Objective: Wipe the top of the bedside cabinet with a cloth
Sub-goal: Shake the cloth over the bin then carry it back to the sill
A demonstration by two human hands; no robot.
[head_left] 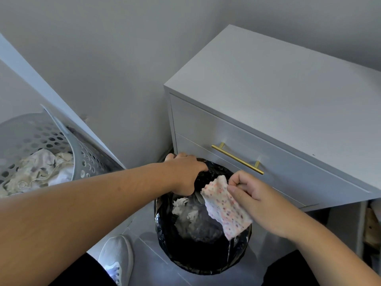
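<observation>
The white bedside cabinet (274,85) stands at the right with a bare top and a gold drawer handle (237,158). Below its front sits a bin lined with a black bag (198,256), holding crumpled paper. My left hand (185,172) grips the far rim of the bag. My right hand (249,195) pinches a white cloth with coloured dots (223,209), which hangs over the bin's opening.
A grey perforated laundry basket (31,139) with crumpled clothes stands at the left, behind a slanted white panel (61,108). My white shoe (116,256) rests on the floor beside the bin. Grey walls close the corner behind the cabinet.
</observation>
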